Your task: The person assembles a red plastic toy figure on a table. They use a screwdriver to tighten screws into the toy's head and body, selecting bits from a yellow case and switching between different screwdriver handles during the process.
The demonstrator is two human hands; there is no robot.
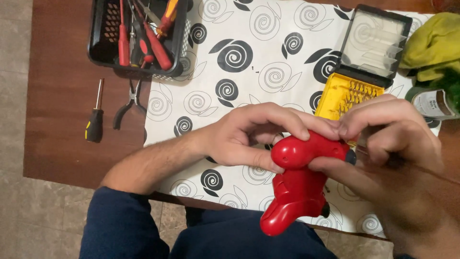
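A red plastic game controller (298, 184) is held upright over the table's near edge, one grip pointing down toward my lap. My left hand (249, 136) wraps its upper left grip, thumb under and fingers over the top. My right hand (397, 144) closes on the upper right end, fingertips meeting those of the left. What lies under the right fingers is hidden.
A yellow screwdriver-bit case (347, 96) with an open clear lid (376, 41) lies behind my hands on a white swirl-patterned cloth (249, 57). A black basket of red-handled tools (139, 36), a loose screwdriver (95, 120) and pliers (128, 103) sit left. Yellow-green rag (433, 45) and a can (433, 103) at right.
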